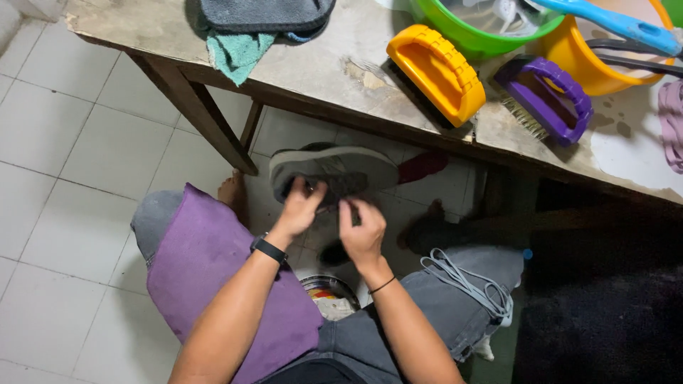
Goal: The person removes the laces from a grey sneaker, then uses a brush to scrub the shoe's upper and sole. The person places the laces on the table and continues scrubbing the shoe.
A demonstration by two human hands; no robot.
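A grey sneaker [334,167] with a red inner lining is held over my knees, below the table edge. My left hand [299,208] grips the shoe's near side, fingers curled over its upper; a black watch sits on that wrist. My right hand [361,229] pinches the shoe's underside just right of the left hand. A purple cloth [213,263] lies over my left thigh. Loose grey shoelaces [469,281] rest on my right thigh.
A worn wooden table [341,64] carries a yellow scrub brush [435,72], a purple brush [546,98], a green basin [484,32], a yellow bucket [590,64], and grey and teal cloths [245,32]. A tin [329,293] stands on the white tiled floor between my legs.
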